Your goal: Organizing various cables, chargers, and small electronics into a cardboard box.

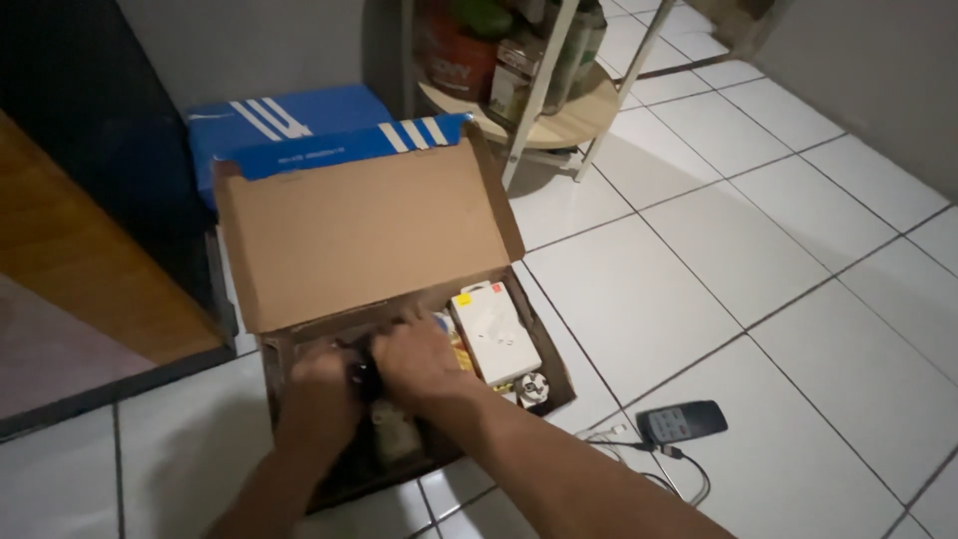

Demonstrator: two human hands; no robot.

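An open cardboard shoebox sits on the white tiled floor, its brown lid tilted up at the back. Both my hands reach inside it. My left hand and my right hand close together around a dark object near the box's middle; its shape is mostly hidden. To the right inside the box lie a white flat package with a yellow top edge and a small round white item.
A second blue striped shoebox stands behind the open one. A round wooden shelf rack with jars stands at the back. A dark remote and thin cables lie on the floor at the right. A wooden panel is at the left.
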